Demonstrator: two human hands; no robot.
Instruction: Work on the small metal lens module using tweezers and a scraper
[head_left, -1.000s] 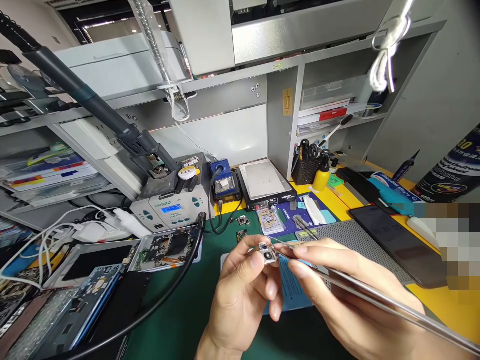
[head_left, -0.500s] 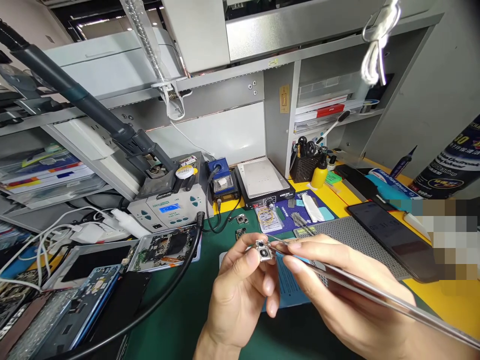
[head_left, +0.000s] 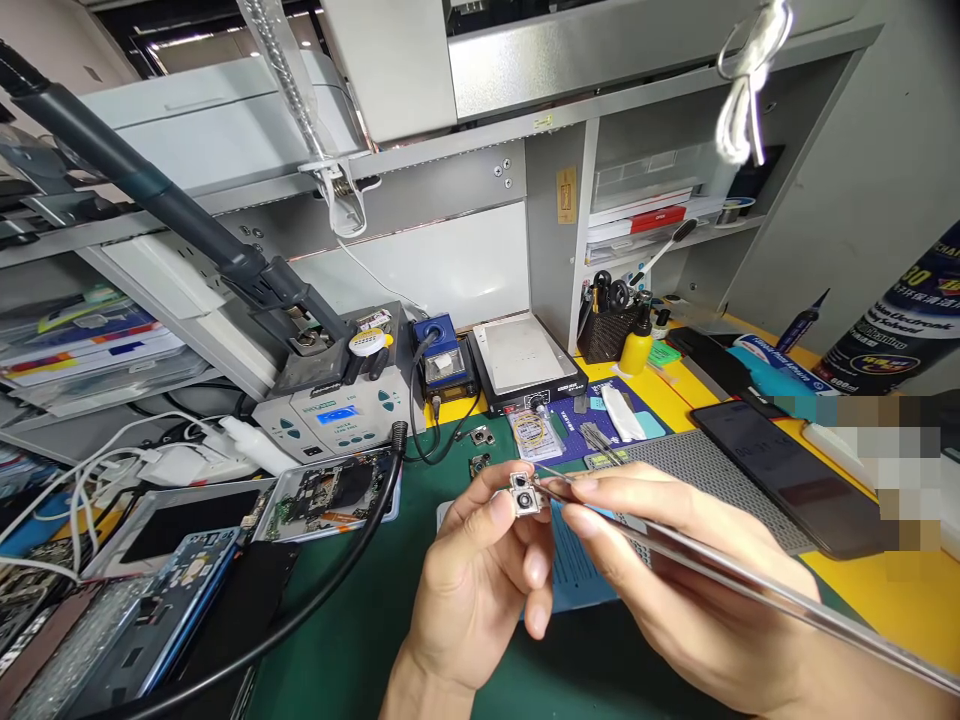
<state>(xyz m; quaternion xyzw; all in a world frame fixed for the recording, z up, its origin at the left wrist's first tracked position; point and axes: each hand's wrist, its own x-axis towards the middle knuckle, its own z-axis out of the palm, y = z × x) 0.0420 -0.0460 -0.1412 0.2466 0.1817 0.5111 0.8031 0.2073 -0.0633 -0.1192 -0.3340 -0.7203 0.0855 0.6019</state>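
My left hand (head_left: 472,590) pinches a small silver camera module (head_left: 523,494) with two lenses between thumb and forefinger, held above the green mat (head_left: 360,620). My right hand (head_left: 675,590) grips long metal tweezers (head_left: 675,548) whose tips touch the right side of the module. Two more small camera parts (head_left: 480,450) lie on the mat just behind it. A blue card (head_left: 574,570) lies under my hands.
An opened phone (head_left: 330,495) and other phone bodies (head_left: 180,590) lie left, crossed by a black hose (head_left: 322,590). Behind stand a rework station (head_left: 337,410), a small blue unit (head_left: 442,365) and a heating plate (head_left: 521,360). A dark phone (head_left: 787,475) and grey mat (head_left: 697,465) lie right.
Both hands with the module and tweezers have drifted slightly up and left in view; the grip is unchanged.
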